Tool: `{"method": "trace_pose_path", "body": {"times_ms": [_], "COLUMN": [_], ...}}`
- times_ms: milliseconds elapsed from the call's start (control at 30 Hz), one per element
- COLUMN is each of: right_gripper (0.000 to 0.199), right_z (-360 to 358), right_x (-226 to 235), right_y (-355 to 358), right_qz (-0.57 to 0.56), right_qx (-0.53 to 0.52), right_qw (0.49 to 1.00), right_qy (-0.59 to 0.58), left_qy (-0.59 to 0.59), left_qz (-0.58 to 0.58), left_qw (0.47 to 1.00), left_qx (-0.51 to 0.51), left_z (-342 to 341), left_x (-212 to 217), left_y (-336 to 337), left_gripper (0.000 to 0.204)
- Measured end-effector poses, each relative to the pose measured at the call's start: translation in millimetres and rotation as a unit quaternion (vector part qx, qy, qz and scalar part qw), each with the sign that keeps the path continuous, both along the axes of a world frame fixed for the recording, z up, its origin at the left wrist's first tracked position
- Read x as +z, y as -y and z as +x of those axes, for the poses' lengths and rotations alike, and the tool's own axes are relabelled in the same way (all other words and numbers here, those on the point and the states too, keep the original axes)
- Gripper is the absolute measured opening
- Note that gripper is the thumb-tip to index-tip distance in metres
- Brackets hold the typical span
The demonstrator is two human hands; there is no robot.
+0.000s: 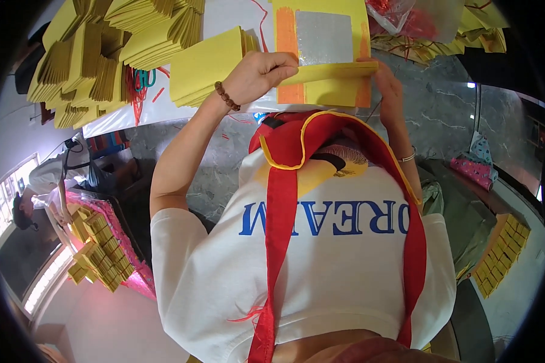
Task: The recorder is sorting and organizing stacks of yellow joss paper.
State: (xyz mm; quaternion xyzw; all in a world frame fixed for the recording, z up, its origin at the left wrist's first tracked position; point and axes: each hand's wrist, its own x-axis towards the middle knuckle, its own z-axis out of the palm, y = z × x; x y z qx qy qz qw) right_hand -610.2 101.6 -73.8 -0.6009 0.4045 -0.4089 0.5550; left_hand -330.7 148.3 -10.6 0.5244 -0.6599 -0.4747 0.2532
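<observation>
A yellow paper sheet (289,24) with a silver square (325,37) and orange side bands lies on the table's front edge. Across it runs a narrow yellow fold or roll of paper (336,71), just below the silver square. My left hand (257,75), with a brown bead bracelet at the wrist, pinches the left end of this folded paper. At its right end, my right hand (389,91) closes its fingers on the paper. Part of the right hand's grip is hidden. Beside my left hand sits a stack of folded yellow paper (209,63).
Fanned bundles of yellow paper (91,51) crowd the table's left. Green-handled scissors (143,80) hang among red strings (136,100). A clear plastic bag (399,15) with red contents lies back right. At far left, another person (51,169) reaches over yellow stacks (103,248).
</observation>
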Motion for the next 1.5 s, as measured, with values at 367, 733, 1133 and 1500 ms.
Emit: {"method": "trace_pose_path", "body": {"times_ms": [367,733,1133,1500], "right_gripper": [0.024,0.024,0.027,0.042], "right_z": [5,6,11,28], "right_x": [-4,50,54,46], "right_y": [7,6,10,24], "right_qz": [0.083,-0.406,0.052,0.041], "right_qx": [-0.009,-0.008,0.022,-0.033], "right_qw": [0.996,0.881,0.99,0.994], "right_qy": [0.011,-0.243,-0.127,-0.1], "left_qy": [-0.073,0.234,0.067,-0.091], "left_qz": [-0.147,-0.348,-0.096,-0.037], "left_qw": [0.983,0.904,0.983,0.966], "left_qx": [-0.081,-0.084,0.142,0.24], "left_z": [16,1,-15,-15], "left_x": [12,11,0,-33], "left_y": [16,-3,3,27], "left_gripper": [0.044,0.043,0.02,0.046]}}
